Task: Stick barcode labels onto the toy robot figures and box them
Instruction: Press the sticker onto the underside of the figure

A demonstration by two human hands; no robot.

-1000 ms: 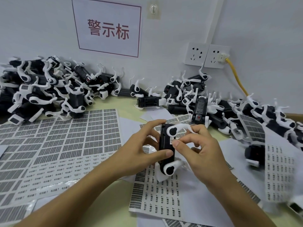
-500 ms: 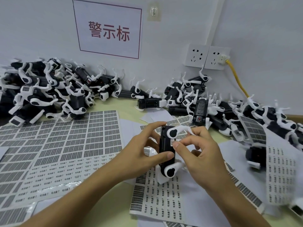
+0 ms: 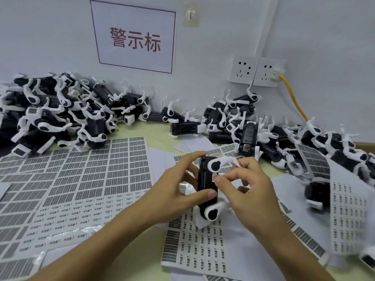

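A black toy robot figure (image 3: 206, 183) with white legs is held upright above the label sheets in the middle of the table. My left hand (image 3: 178, 189) grips its body, thumb across the front and fingers behind the top. My right hand (image 3: 249, 191) comes in from the right, its thumb tip pressing a small white barcode label (image 3: 214, 176) onto the figure's side, fingers curled behind the white leg. A sheet of small labels (image 3: 194, 246) lies directly under the figure.
Large barcode label sheets (image 3: 85, 175) cover the table's left half. Piles of black-and-white robot figures lie at back left (image 3: 54, 114) and back right (image 3: 263, 130). A curled label sheet (image 3: 345, 209) lies at right. A yellow cable (image 3: 294, 100) runs from the wall socket.
Almost nothing has moved. Both hands keep the same hold on the figure, and my right thumb stays on the label; the view has shifted very slightly.
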